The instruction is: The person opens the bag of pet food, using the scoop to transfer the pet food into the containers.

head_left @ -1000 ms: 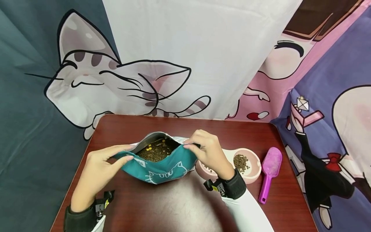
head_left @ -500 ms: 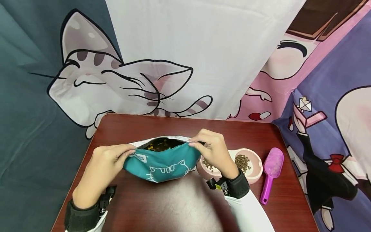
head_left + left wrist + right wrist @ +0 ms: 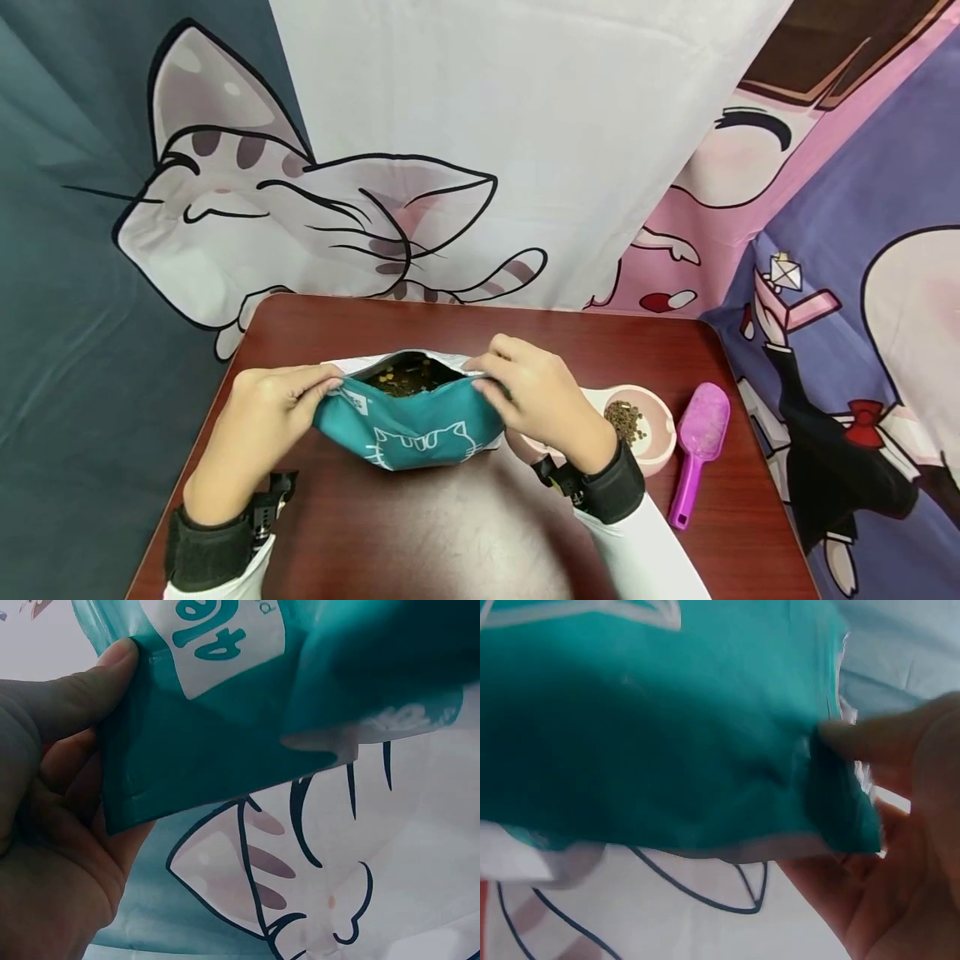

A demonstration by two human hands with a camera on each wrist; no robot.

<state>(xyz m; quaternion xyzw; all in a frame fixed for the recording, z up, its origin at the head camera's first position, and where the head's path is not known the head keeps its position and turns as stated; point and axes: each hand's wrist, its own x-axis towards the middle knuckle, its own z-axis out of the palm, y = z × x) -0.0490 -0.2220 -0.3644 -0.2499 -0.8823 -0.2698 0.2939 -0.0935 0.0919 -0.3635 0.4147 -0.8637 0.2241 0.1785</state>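
Note:
A teal bag of pet food (image 3: 427, 429) with a white cat outline stands mid-table, its mouth parted. Brown kibble (image 3: 405, 379) with some yellow bits shows inside. My left hand (image 3: 262, 417) pinches the bag's left top corner between thumb and fingers. In the left wrist view, the thumb (image 3: 116, 664) presses the teal front near white lettering. At the opposite top corner, my right hand (image 3: 536, 396) pinches the bag's edge. The right wrist view has the thumb (image 3: 870, 739) on the crumpled teal side, with fingers behind it.
To the right sits a pink double bowl (image 3: 662, 429) with kibble in it, its left part mostly behind my right hand and wrist. A purple scoop (image 3: 701, 442) lies right of it on the brown table (image 3: 360, 533). Cartoon-print cloths (image 3: 525, 125) hang behind.
The bag's mouth has narrowed from a wide opening, and less kibble shows. My left hand has come closer in at its corner. My right hand has shifted slightly left over the last half second.

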